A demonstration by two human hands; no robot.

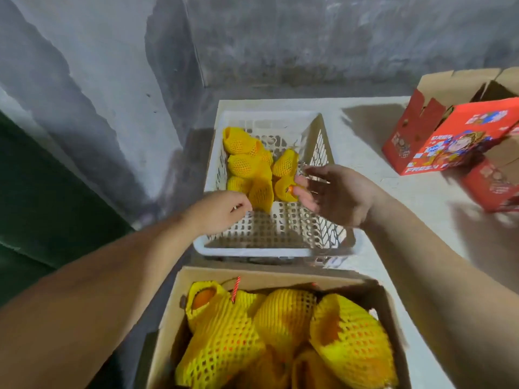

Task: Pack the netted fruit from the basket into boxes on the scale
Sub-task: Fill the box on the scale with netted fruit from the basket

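A white plastic basket (280,248) sits on the table with several fruits in yellow foam nets (247,161) piled at its far left. My left hand (222,209) reaches over the basket's left wall, fingers loosely curled beside one netted fruit (261,196), holding nothing. My right hand (334,192) hovers over the basket with spread fingers, fingertips at another netted fruit (283,188). Below, an open cardboard box (174,304) holds several netted fruits (286,315). The scale itself is hidden.
Red printed cartons (449,136) stand at the right on the white table (379,136), one with open flaps. A grey concrete wall (112,66) rises behind and to the left. A red twisted cord (236,289) pokes from the near box.
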